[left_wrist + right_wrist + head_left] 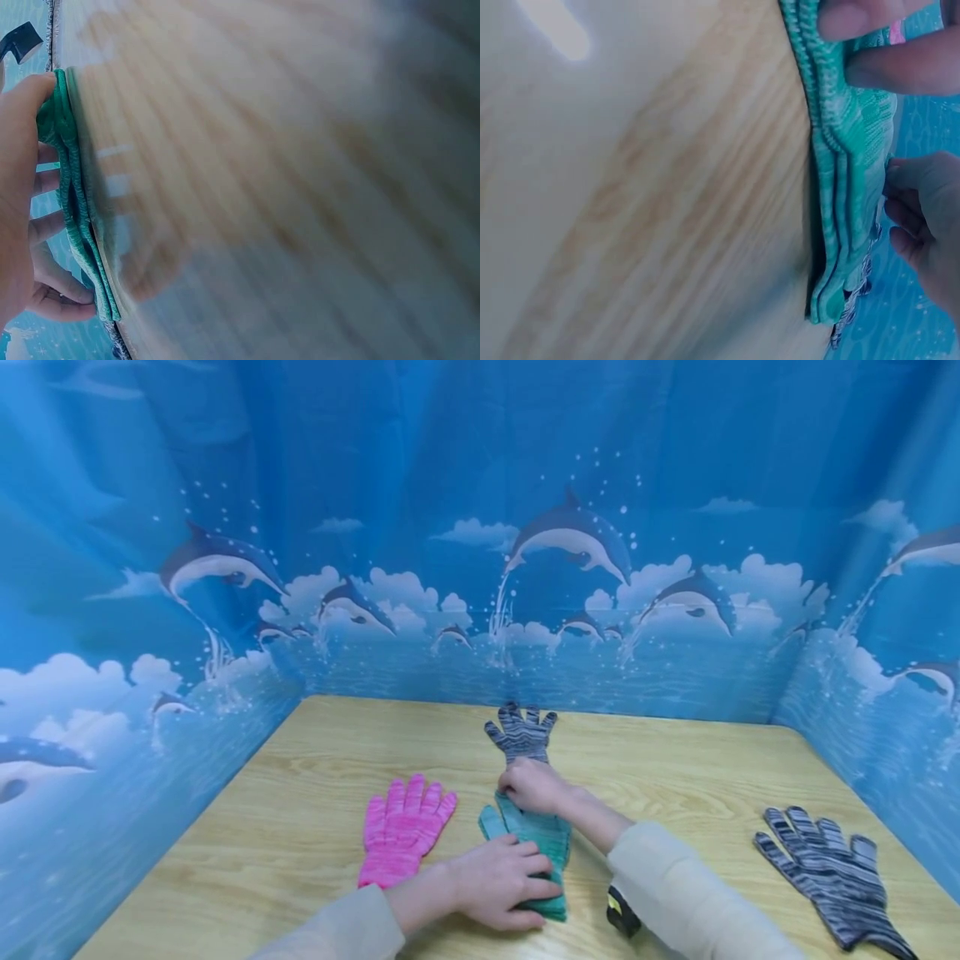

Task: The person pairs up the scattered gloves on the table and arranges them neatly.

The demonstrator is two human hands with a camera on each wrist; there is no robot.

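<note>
A green knit glove lies on the wooden table in front of me, cuff towards me, with several layers showing at its edge. My left hand rests over the cuff end, fingers spread across the knit and thumb by the near edge. At the glove's far end my right hand pinches the fabric between thumb and curled fingers. In the right wrist view, left fingertips press the green glove while the right hand pinches farther along. The left wrist view shows the glove edge-on between both hands.
A pink glove lies to the left. One grey-striped glove is just beyond my right hand, and another lies at the right. A black object with yellow shows by my right sleeve. A dolphin-print curtain surrounds the table.
</note>
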